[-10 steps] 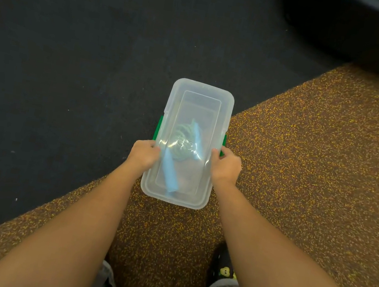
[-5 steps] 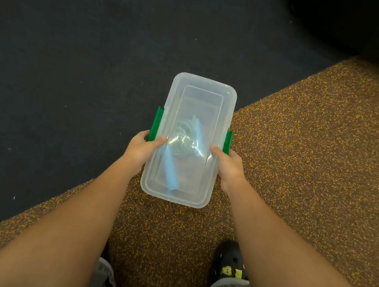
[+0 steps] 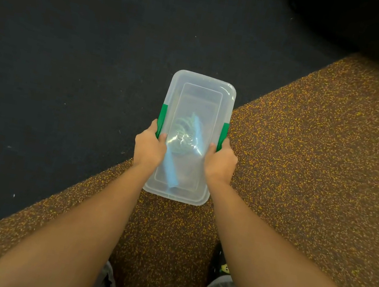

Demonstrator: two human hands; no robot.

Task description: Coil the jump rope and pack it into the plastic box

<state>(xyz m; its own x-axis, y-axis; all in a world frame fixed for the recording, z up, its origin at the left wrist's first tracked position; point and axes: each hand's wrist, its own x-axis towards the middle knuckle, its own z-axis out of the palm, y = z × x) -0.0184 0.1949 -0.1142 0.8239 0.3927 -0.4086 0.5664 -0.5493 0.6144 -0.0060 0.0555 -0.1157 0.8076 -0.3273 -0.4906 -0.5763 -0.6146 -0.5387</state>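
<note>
A clear plastic box [image 3: 202,88] with its lid on is held in front of me above the floor. Through the lid I see the coiled jump rope [image 3: 183,129] with its light blue handles. A green latch [image 3: 162,118] sits on the box's left side and another green latch [image 3: 223,135] on the right. My left hand [image 3: 148,148] grips the left side at the latch, thumb on the lid. My right hand [image 3: 221,162] grips the right side the same way.
Below lies a brown speckled floor mat [image 3: 305,162] that meets a dark carpet [image 3: 74,49] along a diagonal edge. My grey trouser legs and a black shoe [image 3: 221,264] show at the bottom. A dark object fills the top right corner.
The green latches, first hidden under my fingers, now stand out along both sides. Both hands shifted slightly back along the box and keep hold of it.
</note>
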